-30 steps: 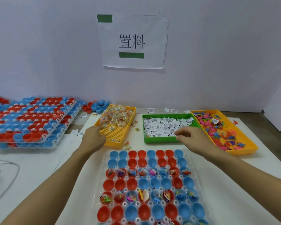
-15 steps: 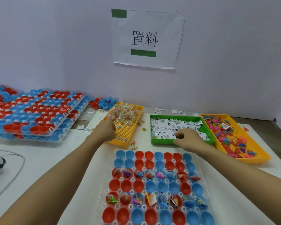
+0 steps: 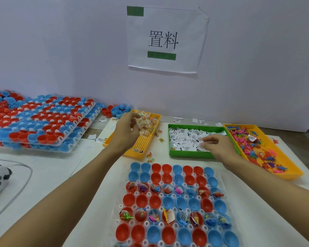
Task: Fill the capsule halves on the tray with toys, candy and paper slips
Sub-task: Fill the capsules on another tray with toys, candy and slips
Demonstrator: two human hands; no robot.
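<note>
1. Reaching into two supply bins at once, the left hand (image 3: pixel 126 132) curls its fingers round wrapped candy in the left orange bin (image 3: pixel 141 139); the right hand (image 3: pixel 219 148) pinches paper slips in the green bin (image 3: pixel 185 154).
2. Three bins sit just behind the capsule tray (image 3: pixel 169 204), presumably to keep reaches short; the right orange bin (image 3: pixel 284 172) holds toys.
3. Two visible tray rows are filled, eight halves each.

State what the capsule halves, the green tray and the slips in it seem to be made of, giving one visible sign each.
Capsule halves: probably glossy moulded plastic; smooth, brightly coloured bowls with soft highlights.
Green tray: likely rigid plastic; one even colour, straight moulded walls.
Slips: apparently thin white printed paper; small, flat, lying crumpled in a loose heap.
</note>
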